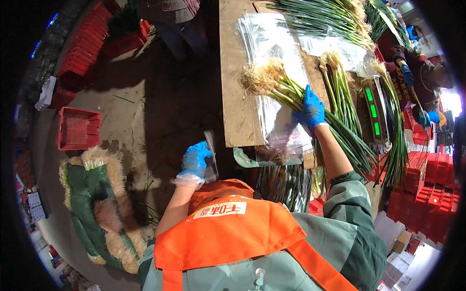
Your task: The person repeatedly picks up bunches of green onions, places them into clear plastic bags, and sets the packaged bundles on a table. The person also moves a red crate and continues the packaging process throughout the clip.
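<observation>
My right hand [312,111], in a blue glove, grips a bunch of green onions [287,91] around the stalks. Its pale, shaggy roots point to the far left, and its green leaves run under my forearm to the near right. The bunch lies across a stack of clear plastic bags [269,43] on a wooden table [236,120]. Off the table's left side, my left hand [194,158], also blue-gloved, holds a thin, greyish, see-through strip [211,156]. Blur hides whether that strip is plastic film or something else.
More green onions [340,83] lie right of my hand, beside a scale with green displays [373,112]. A large onion pile [320,18] covers the far end. A red crate [79,127] and wrapped onion bundles [91,196] stand on the left floor. People stand far left and right.
</observation>
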Tool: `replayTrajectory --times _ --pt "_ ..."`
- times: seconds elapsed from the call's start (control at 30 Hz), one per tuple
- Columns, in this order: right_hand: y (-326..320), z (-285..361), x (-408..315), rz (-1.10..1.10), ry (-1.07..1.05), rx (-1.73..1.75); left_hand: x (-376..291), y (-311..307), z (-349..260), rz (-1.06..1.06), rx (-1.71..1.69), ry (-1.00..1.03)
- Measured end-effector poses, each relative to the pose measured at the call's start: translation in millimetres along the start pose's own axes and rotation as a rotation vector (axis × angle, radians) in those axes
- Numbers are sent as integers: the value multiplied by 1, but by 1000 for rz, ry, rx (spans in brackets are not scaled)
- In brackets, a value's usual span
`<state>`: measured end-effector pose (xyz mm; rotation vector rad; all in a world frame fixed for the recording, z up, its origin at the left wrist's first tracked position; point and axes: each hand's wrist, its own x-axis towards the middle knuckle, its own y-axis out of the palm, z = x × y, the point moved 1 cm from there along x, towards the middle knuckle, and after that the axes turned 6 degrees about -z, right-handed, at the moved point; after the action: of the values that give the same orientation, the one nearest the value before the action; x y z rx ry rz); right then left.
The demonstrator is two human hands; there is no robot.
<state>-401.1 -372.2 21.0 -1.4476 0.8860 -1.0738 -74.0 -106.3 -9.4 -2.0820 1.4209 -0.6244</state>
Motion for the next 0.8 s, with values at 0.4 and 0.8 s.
replayTrajectory --times 0.4,0.8 --pt "17 -31 29 141 62 306 -12 -12 10 -202 163 21" --pt "-7 -79 50 312 -62 683 1 -12 37 -244 54 69"
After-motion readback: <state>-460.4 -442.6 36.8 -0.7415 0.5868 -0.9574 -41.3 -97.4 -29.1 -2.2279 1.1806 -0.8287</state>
